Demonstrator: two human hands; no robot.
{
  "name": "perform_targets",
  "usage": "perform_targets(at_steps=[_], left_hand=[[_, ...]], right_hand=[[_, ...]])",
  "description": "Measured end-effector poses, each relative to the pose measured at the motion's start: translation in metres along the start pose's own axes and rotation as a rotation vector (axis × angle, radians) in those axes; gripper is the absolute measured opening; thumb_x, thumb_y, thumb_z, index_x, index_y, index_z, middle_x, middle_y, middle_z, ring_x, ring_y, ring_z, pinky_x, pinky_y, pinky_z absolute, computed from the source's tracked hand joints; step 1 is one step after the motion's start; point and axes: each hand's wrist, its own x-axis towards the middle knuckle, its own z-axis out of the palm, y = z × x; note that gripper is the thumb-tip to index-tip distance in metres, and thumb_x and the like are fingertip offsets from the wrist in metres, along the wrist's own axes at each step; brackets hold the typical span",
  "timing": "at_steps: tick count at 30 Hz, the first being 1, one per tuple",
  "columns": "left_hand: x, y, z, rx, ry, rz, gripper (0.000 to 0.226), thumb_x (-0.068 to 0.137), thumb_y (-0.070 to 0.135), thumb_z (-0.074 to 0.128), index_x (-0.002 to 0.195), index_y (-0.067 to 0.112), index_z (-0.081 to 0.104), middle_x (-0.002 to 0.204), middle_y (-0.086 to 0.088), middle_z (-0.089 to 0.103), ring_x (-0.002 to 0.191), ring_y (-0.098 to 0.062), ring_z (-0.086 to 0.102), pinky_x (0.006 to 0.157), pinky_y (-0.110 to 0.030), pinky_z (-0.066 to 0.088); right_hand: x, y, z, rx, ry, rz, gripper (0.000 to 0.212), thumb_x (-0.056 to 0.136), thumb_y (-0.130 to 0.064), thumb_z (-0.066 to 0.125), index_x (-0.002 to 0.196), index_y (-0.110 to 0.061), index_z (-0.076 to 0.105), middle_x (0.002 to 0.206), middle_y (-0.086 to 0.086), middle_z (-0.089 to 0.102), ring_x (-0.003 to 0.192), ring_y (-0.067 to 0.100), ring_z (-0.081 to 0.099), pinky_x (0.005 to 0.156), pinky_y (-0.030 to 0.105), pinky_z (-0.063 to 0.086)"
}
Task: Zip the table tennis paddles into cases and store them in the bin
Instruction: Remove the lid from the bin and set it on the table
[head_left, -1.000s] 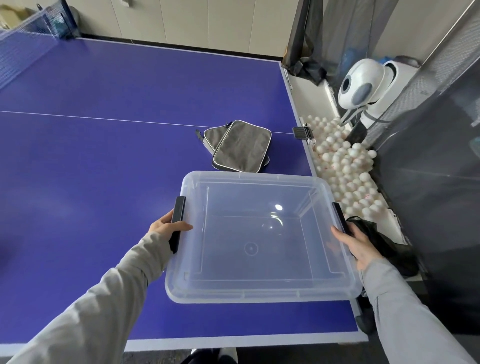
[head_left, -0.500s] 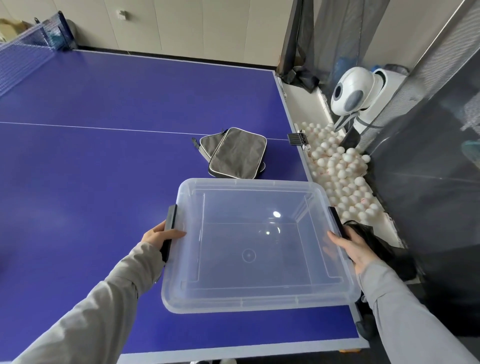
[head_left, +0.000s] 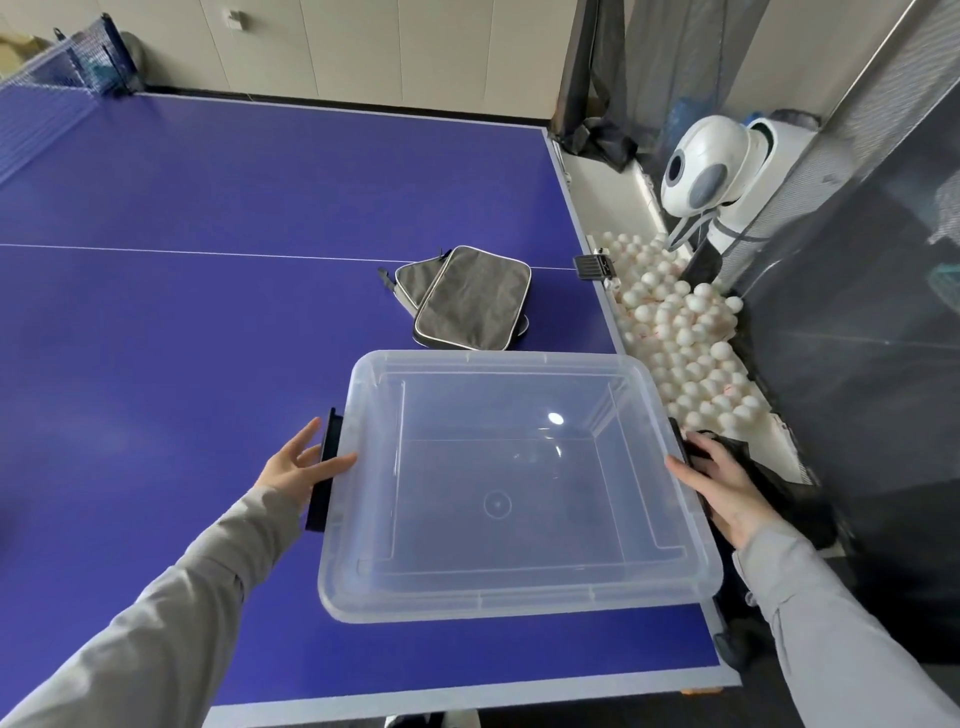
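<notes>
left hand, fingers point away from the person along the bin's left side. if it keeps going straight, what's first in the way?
Nothing, as far as visible: the left hand would slide along the bin handle over bare table. The cases lie right of that line, though depth is uncertain.

Clear bin (head_left: 519, 597) with black latches, grey cases (head_left: 470, 304), purple table (head_left: 208, 312)

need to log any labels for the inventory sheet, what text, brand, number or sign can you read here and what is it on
No text reads clearly in this view.
Clear plastic bin: only a moulded circle mark on its floor, no letters.
Grey paddle cases: no visible logo or label.
White balls beside the table: faint reddish marks, too small to read.
White ball machine: no legible marking.
Black clip at the table edge: a small mark, too blurred to read.
</notes>
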Motion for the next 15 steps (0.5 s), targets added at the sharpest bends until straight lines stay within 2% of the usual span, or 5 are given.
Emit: perform_targets(at_steps=[4,8,10,13,15], left_hand=[[-0.017,-0.006,0.002,0.297,0.126,0.194,0.08,0.074,0.029,0.078,0.142,0.03,0.037,0.145,0.005,0.039,0.133,-0.016,0.037,0.103,-0.035,0.035],[-0.033,-0.016,0.006,0.633,0.188,0.284,0.07,0.071,0.049,0.076,0.132,0.027,0.051,0.147,0.007,0.035,0.136,-0.018,0.032,0.108,-0.043,0.036],[-0.041,-0.02,0.009,0.694,0.175,0.283,0.066,0.072,0.049,0.075,0.13,0.026,0.054,0.148,0.008,0.035,0.135,-0.02,0.033,0.11,-0.045,0.032],[-0.053,-0.02,0.017,0.693,0.137,0.276,0.08,0.064,0.057,0.072,0.135,0.027,0.049,0.147,0.01,0.034,0.134,-0.023,0.034,0.11,-0.047,0.032],[-0.057,-0.017,0.023,0.652,0.129,0.258,0.086,0.062,0.058,0.068,0.138,0.025,0.045,0.146,0.008,0.035,0.131,-0.023,0.039,0.109,-0.046,0.034]], right_hand=[[-0.007,0.002,0.0,-0.267,0.036,-0.159,0.064,0.078,-0.033,0.075,0.136,-0.026,0.046,0.14,0.0,0.047,0.131,0.015,0.041,0.112,0.042,0.034],[-0.018,0.009,0.003,-0.416,0.064,-0.219,0.059,0.08,-0.035,0.073,0.132,-0.021,0.05,0.138,-0.002,0.047,0.126,0.014,0.042,0.104,0.031,0.033],[-0.023,0.013,0.007,-0.439,0.055,-0.231,0.06,0.08,-0.035,0.073,0.133,-0.02,0.048,0.135,-0.002,0.048,0.119,0.01,0.043,0.101,0.029,0.033],[-0.026,0.015,0.014,-0.451,0.053,-0.248,0.064,0.081,-0.028,0.073,0.136,-0.015,0.044,0.136,0.002,0.048,0.125,0.018,0.044,0.105,0.033,0.034],[-0.027,0.014,0.018,-0.43,0.059,-0.255,0.063,0.082,-0.022,0.073,0.136,-0.013,0.042,0.137,0.006,0.047,0.126,0.021,0.043,0.103,0.031,0.033]])
